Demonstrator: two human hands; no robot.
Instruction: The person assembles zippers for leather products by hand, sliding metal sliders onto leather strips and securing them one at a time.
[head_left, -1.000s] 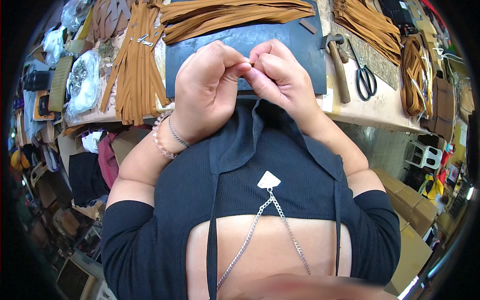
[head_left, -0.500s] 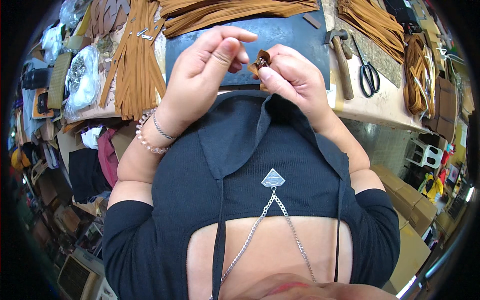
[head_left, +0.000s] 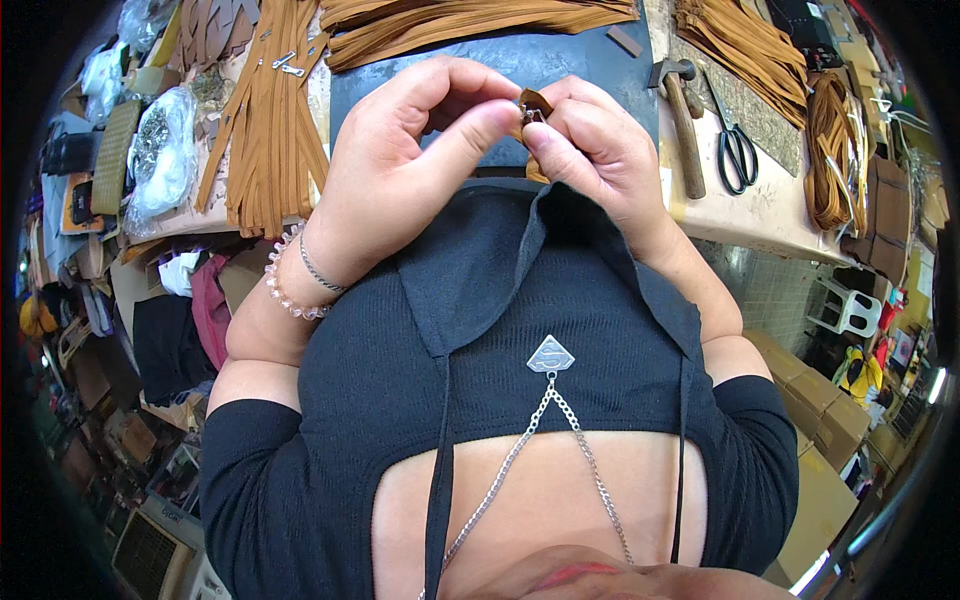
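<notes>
Above the table's near edge, my two hands meet at the end of a brown zipper (head_left: 537, 101), with a small bit of metal showing in its fold. My right hand (head_left: 603, 140) is closed, pinching the folded tape between thumb and curled forefinger. From the other side, the thumb and forefinger of my left hand (head_left: 425, 130) come together at the zipper's edge; what sits between those fingertips is mostly hidden. A little more brown tape shows just under my right thumb. Behind my hands lies a dark flat board (head_left: 375, 95).
Brown zipper tapes (head_left: 275, 130) hang over the table edge at left, two metal sliders (head_left: 288, 66) on them. More tapes (head_left: 480, 28) lie across the board. At right are a hammer (head_left: 686, 140), black scissors (head_left: 738, 150) and a tape bundle (head_left: 828, 150). A plastic bag (head_left: 163, 155) stands far left.
My left hand has moved right, and its raised, spread fingers have closed in on the zipper end. My right hand keeps its pinch with little movement.
</notes>
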